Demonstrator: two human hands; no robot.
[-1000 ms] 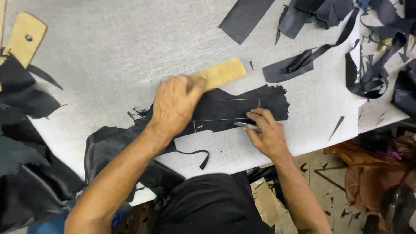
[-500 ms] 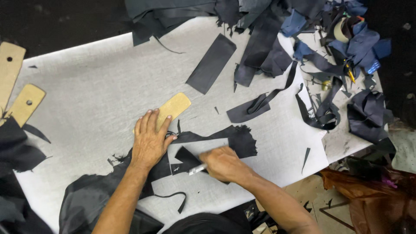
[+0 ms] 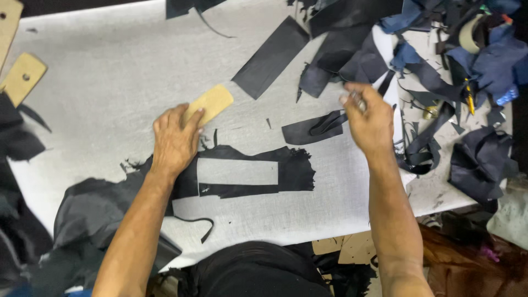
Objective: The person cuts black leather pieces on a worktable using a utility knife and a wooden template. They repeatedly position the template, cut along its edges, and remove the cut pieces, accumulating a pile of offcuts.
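My left hand (image 3: 175,142) lies flat on the near end of a tan rectangular template (image 3: 213,102), pressing it to the white table cover. Just right of that hand lies a black leather piece (image 3: 294,168) with a clean rectangular hole cut out of its middle. My right hand (image 3: 369,120) is raised above the table near the scrap pile, with its fingers closed on a small metal cutting knife (image 3: 357,100) that is mostly hidden. A curled black strip (image 3: 312,130) lies below and left of that hand.
A black rectangular cut piece (image 3: 271,56) lies at the back. Heaped black and blue leather scraps (image 3: 473,71) fill the right side, with a tape roll (image 3: 468,34). Two more tan templates (image 3: 22,77) sit at far left. Dark leather (image 3: 91,214) hangs over the front edge.
My right hand has lifted off the leather and swung up to the right towards the scraps. The rectangular hole in the leather now lies bare. My left hand stays on the template.
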